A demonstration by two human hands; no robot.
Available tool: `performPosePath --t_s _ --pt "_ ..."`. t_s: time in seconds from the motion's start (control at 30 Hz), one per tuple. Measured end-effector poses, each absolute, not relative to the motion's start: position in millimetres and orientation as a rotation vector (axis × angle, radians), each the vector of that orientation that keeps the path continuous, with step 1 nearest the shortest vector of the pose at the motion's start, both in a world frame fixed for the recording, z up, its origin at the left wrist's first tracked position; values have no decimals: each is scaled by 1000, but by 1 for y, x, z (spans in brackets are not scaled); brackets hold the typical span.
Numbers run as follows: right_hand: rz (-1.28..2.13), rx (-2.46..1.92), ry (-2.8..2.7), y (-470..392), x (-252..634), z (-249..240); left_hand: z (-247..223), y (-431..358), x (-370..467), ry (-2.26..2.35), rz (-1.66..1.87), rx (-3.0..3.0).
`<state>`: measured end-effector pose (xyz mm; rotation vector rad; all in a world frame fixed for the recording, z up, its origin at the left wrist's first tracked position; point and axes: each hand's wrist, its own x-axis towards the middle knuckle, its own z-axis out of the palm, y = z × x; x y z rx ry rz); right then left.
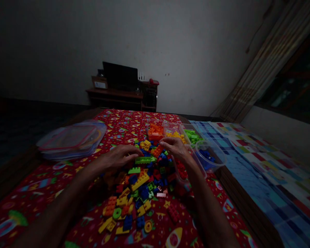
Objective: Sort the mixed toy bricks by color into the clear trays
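Note:
A loose pile of toy building bricks [141, 181] in yellow, blue, green, red and orange lies on the red patterned cloth. My left hand [120, 156] reaches over its left side, fingers apart, the tips beside a long green brick [144, 160]. My right hand [176, 147] is at the far right of the pile, its fingertips drawn together just above some orange bricks [157, 150]. Whatever those fingertips hold is too small and dark to make out. Beneath the right wrist stands a clear tub of red bricks [181, 169].
Behind the pile stand clear tubs of orange bricks [155, 131], yellow bricks [179, 136] and green bricks [193, 136]. A round tub [218, 165] at the right holds blue bricks. Stacked clear lids [72, 139] lie at the left. A desk with a monitor [121, 76] stands by the wall.

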<state>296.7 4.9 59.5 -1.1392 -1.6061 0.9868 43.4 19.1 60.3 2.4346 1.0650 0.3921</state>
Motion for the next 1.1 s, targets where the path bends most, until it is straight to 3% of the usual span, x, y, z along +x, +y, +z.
performPosePath --t_s 0.2,0.53,0.7,0.9,1.1 --pt "911 -1108 -1456 14 313 56 66 20 36 1089 452 2505" --pt "445 -1538 -1617 97 307 74 73 12 35 996 524 2547" --pt "198 -1554 -1805 84 294 81 76 15 29 1023 529 2530" --pt "452 -1353 -2060 19 274 69 59 28 23 1083 496 2570" --pt "440 -1168 -2339 -9 256 40 33 35 24 1151 383 2558"
